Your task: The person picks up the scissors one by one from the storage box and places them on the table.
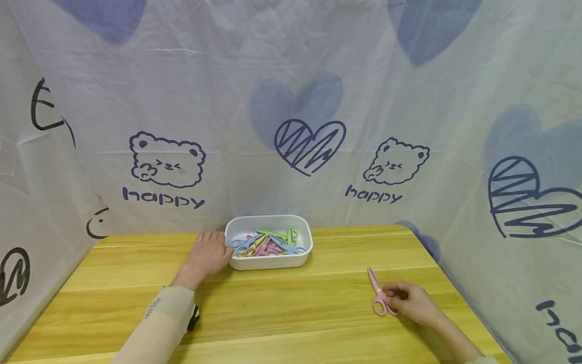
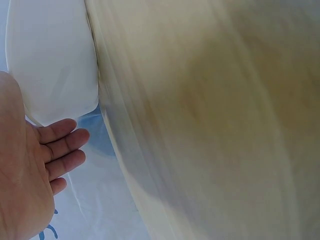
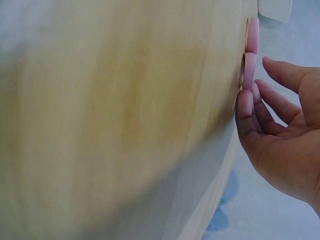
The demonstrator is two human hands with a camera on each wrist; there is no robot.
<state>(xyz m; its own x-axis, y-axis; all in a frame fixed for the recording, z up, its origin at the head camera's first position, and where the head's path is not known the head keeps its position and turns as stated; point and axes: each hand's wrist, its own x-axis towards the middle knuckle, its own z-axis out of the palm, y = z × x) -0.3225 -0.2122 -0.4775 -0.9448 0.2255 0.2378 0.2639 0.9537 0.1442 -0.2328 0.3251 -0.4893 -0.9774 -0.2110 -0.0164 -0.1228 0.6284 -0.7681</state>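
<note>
A pair of pink scissors lies toward the right of the table, blades pointing away from me. My right hand has its thumb and curled fingertips at one handle ring. In the right wrist view, the thumb and a fingertip of that hand meet at the end of the pink handles, while the index finger stands apart. At the back, my left hand rests against the left side of a white plastic box. Its fingers are extended beside the box wall.
Inside the box are several scissors in pink, blue, green and yellow. The wooden table ends at a printed cloth backdrop behind and at the sides. A black and yellow object shows beside the left sleeve.
</note>
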